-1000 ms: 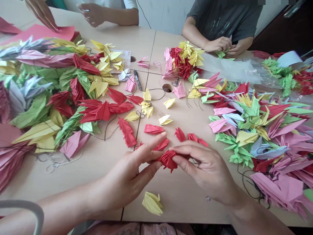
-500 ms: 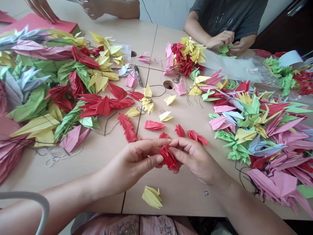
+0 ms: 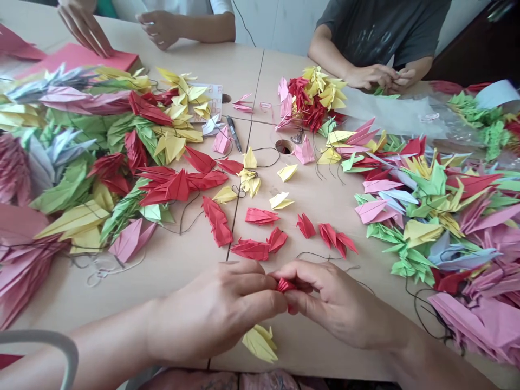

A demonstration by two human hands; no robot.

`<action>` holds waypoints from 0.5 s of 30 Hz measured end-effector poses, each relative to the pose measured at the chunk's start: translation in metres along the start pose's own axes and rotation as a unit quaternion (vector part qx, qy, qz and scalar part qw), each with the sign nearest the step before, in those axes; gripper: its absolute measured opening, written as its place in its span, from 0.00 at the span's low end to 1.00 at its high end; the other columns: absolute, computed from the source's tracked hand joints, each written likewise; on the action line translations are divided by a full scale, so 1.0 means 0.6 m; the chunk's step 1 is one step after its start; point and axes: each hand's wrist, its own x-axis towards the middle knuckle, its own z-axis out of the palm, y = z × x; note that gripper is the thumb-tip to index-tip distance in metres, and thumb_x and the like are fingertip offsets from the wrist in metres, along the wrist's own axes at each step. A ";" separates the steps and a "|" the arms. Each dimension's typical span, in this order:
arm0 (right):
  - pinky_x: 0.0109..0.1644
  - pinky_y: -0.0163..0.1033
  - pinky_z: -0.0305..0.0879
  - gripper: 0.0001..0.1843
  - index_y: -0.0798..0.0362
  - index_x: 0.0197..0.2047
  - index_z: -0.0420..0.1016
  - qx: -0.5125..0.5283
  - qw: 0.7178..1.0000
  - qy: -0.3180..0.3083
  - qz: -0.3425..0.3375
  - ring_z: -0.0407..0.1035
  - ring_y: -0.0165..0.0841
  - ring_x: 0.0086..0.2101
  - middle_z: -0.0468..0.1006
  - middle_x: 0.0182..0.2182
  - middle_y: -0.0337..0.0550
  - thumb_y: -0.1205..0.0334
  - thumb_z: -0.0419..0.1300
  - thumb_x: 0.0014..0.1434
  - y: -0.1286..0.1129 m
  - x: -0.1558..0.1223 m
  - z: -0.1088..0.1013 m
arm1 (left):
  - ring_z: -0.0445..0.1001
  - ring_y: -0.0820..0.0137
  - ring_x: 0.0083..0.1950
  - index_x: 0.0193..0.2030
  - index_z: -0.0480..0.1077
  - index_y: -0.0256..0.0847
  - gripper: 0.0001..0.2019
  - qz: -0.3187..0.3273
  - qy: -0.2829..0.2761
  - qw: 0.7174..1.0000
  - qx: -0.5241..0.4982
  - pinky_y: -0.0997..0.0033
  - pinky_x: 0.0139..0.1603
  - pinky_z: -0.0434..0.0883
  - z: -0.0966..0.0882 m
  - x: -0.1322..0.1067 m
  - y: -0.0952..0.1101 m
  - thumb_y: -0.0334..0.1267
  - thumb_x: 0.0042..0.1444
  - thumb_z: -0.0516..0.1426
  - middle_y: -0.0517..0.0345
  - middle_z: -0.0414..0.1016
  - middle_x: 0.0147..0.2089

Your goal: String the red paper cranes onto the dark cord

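Note:
Between my two hands is a small bundle of folded red paper cranes [image 3: 285, 285], mostly covered by fingers. My left hand [image 3: 227, 309] curls round its left side, back of the hand up. Thumb and fingers of my right hand [image 3: 325, 295] pinch it from the right. Just beyond my hands lie several loose red paper cranes [image 3: 260, 216], with a few yellow ones [image 3: 281, 201] farther off. A yellow paper crane [image 3: 260, 343] rests close to the table's near edge, partly behind my left hand. A thin dark thread [image 3: 320, 254] runs over the table past my right hand.
Strung cranes in many colours heap up at left [image 3: 89, 130] and right [image 3: 459, 227]. A pen [image 3: 234, 133] lies near a table hole [image 3: 284, 146]. Across the table, one person's hands [image 3: 376, 77] handle green paper; another person's hand [image 3: 87, 27] rests on red paper [image 3: 69, 59].
My hands have come nearer to me and my left hand has closed further over the red bundle, hiding more of it. The view has shifted slightly. Across the table, a co-worker's hands have moved.

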 end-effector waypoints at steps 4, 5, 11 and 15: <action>0.33 0.31 0.69 0.08 0.50 0.46 0.75 -0.108 0.992 0.059 -0.033 0.75 0.27 0.31 0.81 0.32 0.36 0.64 0.55 0.70 0.003 0.001 -0.001 | 0.77 0.66 0.33 0.49 0.67 0.37 0.09 -0.052 0.060 0.997 0.022 0.68 0.33 0.73 0.005 -0.005 -0.010 0.40 0.69 0.54 0.54 0.79 0.35; 0.33 0.31 0.70 0.08 0.50 0.46 0.75 -0.131 0.987 0.083 -0.036 0.76 0.28 0.30 0.82 0.32 0.36 0.65 0.54 0.70 0.007 0.003 -0.001 | 0.78 0.65 0.35 0.49 0.67 0.37 0.10 -0.069 0.091 0.993 0.043 0.67 0.34 0.74 0.006 -0.004 -0.017 0.42 0.68 0.54 0.53 0.79 0.36; 0.53 0.45 0.75 0.09 0.55 0.45 0.74 -0.284 0.937 0.167 -0.120 0.74 0.42 0.54 0.76 0.57 0.59 0.71 0.53 0.68 0.036 0.022 0.005 | 0.68 0.51 0.63 0.56 0.67 0.35 0.12 -0.168 0.138 0.953 0.211 0.47 0.59 0.71 0.008 0.016 -0.085 0.33 0.67 0.53 0.39 0.74 0.60; 0.43 0.42 0.79 0.07 0.53 0.43 0.74 -0.287 0.948 0.100 -0.090 0.81 0.40 0.43 0.83 0.44 0.50 0.71 0.55 0.66 0.035 0.028 0.013 | 0.66 0.47 0.66 0.58 0.67 0.33 0.16 -0.182 0.101 0.958 0.196 0.43 0.61 0.70 0.019 0.020 -0.108 0.32 0.64 0.56 0.40 0.77 0.56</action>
